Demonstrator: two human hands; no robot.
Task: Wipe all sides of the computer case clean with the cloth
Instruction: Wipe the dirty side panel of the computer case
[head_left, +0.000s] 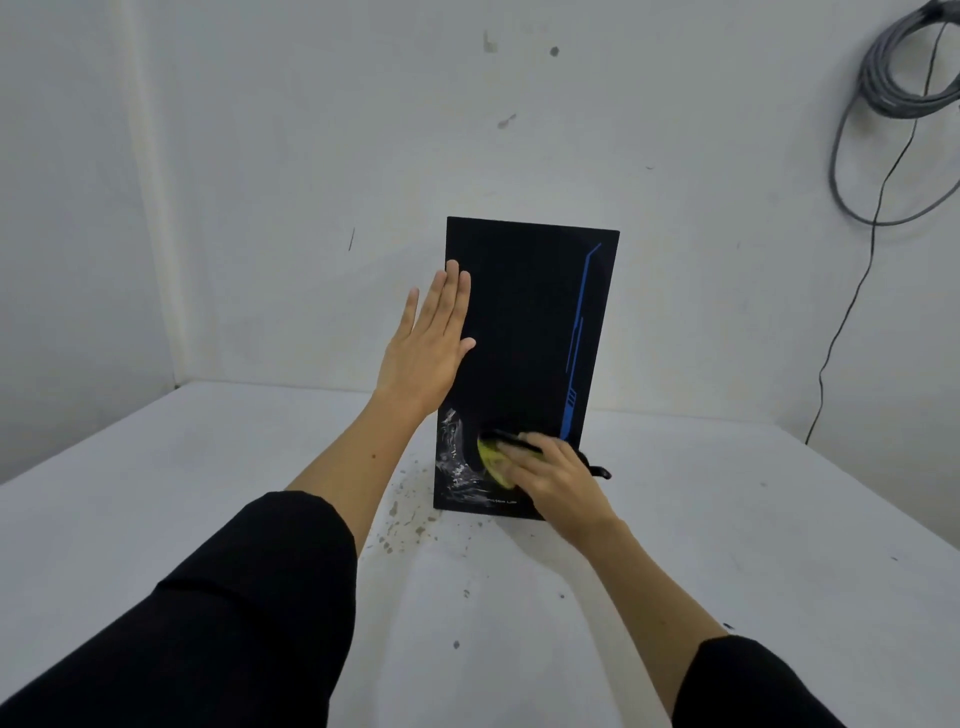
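A black computer case (524, 322) with a blue stripe down its right side stands upright on the white table (208, 467), its front panel facing me. My left hand (428, 343) lies flat with straight fingers against the case's upper left edge. My right hand (553, 475) presses a yellow-green cloth (491, 457) against the bottom of the front panel, fingers spread over it. White smears show on the panel's lower left corner, left of the cloth.
Brown specks and stains dot the table in front of the case. A coil of grey cable (904, 78) hangs on the wall at top right, with a thin black wire running down to the table. White walls close in behind and left.
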